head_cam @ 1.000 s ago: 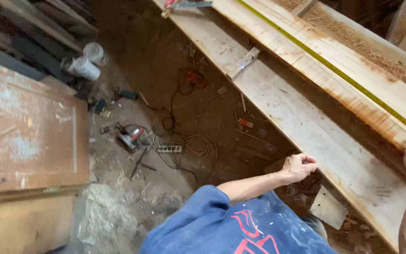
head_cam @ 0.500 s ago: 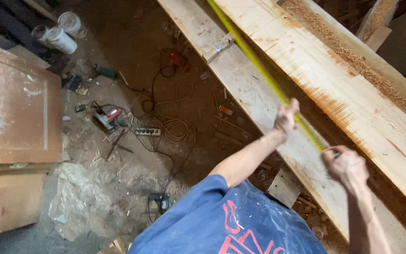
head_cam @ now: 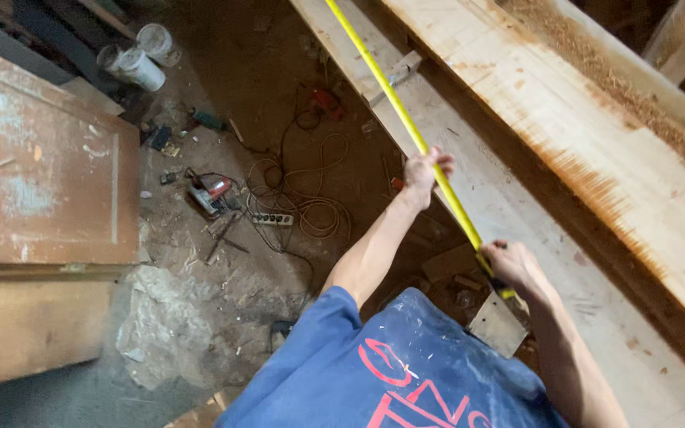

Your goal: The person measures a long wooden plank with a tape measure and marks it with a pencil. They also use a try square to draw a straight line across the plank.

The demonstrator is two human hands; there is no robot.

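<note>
A person in a paint-flecked blue shirt (head_cam: 406, 372) looked down over both bare arms. The right hand (head_cam: 514, 267), nearest, was clenched around what seemed to be the case end of a yellow metal tape measure (head_cam: 406, 127), anchoring it low beside a long pale wooden plank (head_cam: 517, 206). Further out, the left hand (head_cam: 424, 168) pinched the blade, apparently keeping it taut and straight along the plank's length. The tape ran on diagonally past the top edge of the view. Beside it, a wider pale plank with a rusty orange stain (head_cam: 596, 135) lay parallel, sawdust along its far edge. On the dirt floor beyond lay a red power saw (head_cam: 209, 190), a white power strip with coiled cable (head_cam: 273, 218) and white plastic tubs (head_cam: 140, 59).
</note>
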